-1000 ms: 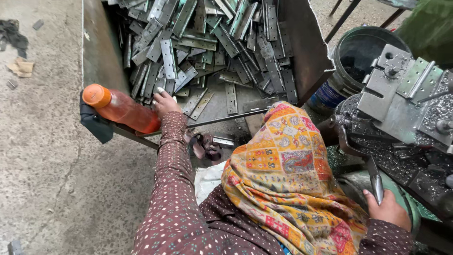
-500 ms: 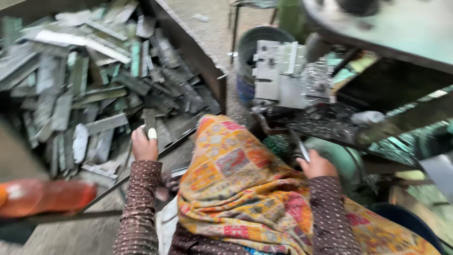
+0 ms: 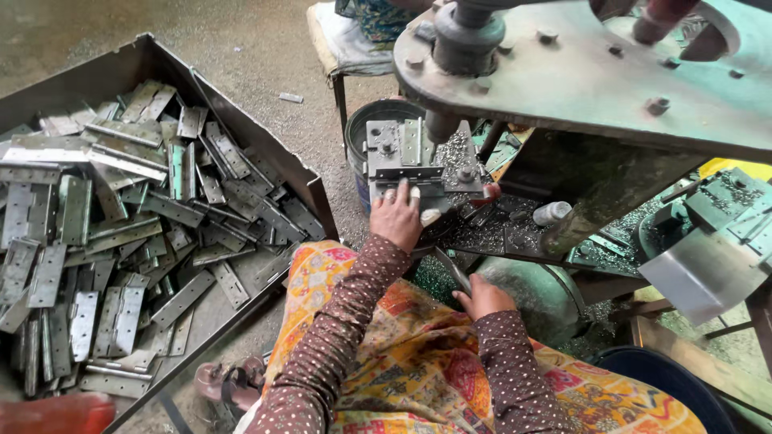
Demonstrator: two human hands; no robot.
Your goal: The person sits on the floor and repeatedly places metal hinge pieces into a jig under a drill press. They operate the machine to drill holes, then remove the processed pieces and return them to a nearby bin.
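Left hand (image 3: 396,219) now on hinge (image 3: 404,165), seemingly.

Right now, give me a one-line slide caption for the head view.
Left hand sets a hinge plate in the press; right hand grips a lever.

metal tray (image 3: 241,128) of loose hinges (image 3: 121,233) | blue bucket (image 3: 359,137) | patterned orange cloth (image 3: 418,362) | sandals (image 3: 229,384)
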